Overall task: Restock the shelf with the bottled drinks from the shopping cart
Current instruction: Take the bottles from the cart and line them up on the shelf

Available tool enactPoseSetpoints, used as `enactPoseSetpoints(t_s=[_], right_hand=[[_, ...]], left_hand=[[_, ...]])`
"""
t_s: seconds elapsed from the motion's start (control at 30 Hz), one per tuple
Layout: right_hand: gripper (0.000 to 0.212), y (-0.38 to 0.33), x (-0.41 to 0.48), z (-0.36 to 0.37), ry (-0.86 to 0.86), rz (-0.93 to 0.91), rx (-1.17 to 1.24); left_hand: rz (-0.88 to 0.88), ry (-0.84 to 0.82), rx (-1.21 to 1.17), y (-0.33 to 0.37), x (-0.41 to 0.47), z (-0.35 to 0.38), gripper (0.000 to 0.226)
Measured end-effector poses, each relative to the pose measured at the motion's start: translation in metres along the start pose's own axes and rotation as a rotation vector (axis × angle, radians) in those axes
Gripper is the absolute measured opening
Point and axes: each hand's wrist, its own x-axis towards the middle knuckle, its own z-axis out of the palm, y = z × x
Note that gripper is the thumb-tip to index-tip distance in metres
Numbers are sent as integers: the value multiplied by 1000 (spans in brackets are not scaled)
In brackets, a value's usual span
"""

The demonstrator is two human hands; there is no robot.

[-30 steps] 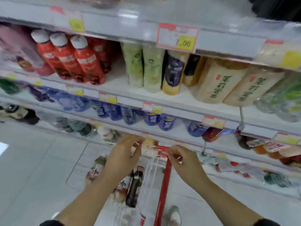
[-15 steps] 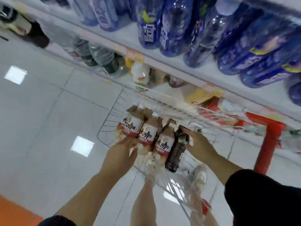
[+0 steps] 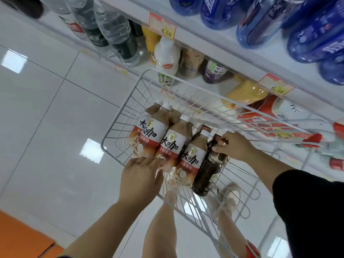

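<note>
In the wire basket of the shopping cart (image 3: pixel 128 112), seen from the head camera, three beige bottles (image 3: pixel 172 144) with white-and-red labels lie side by side, caps pointing toward the shelf (image 3: pixel 204 52). A dark bottle (image 3: pixel 210 170) lies just beside the rightmost of them, touching it. The left hand (image 3: pixel 141 179) is palm-down at the near rim of the basket. Its fingers are extended and their tips rest against the bases of the left and middle beige bottles, with no grip visible. The right hand (image 3: pixel 234 146) reaches in from the right, its curled fingers and thumb pinching the dark bottle at the neck, just below the cap. Beyond the cart, the low shelf level carries a white bottle (image 3: pixel 167 54), clear bottles (image 3: pixel 115 32) with dark labels and orange drinks. Blue bottles (image 3: pixel 260 21) fill the level above. Two price tags hang on the shelf edge, one reading 4.50 (image 3: pixel 162 27), the other 6.50 (image 3: pixel 275 86).
</note>
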Motion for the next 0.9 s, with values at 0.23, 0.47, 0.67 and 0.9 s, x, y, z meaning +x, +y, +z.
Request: enactPoseSetpoints(t_s=[0.23,0.47,0.67,0.9], right_hand=[[28,-14,-100,-24,161,-232,255],[40,-64,-141,-81,300,-431,674],[42,-90,-102,-68,165,-369,1074],[63,-47,-42,53,-16,268,802]], left_hand=[[-11,-74,-299,18,0,-14,28],[173,-161,-658,65,9,-28,79],[-92,78,-932,44,16,-48,61],[-263,170,-976,9,18,-52,53]])
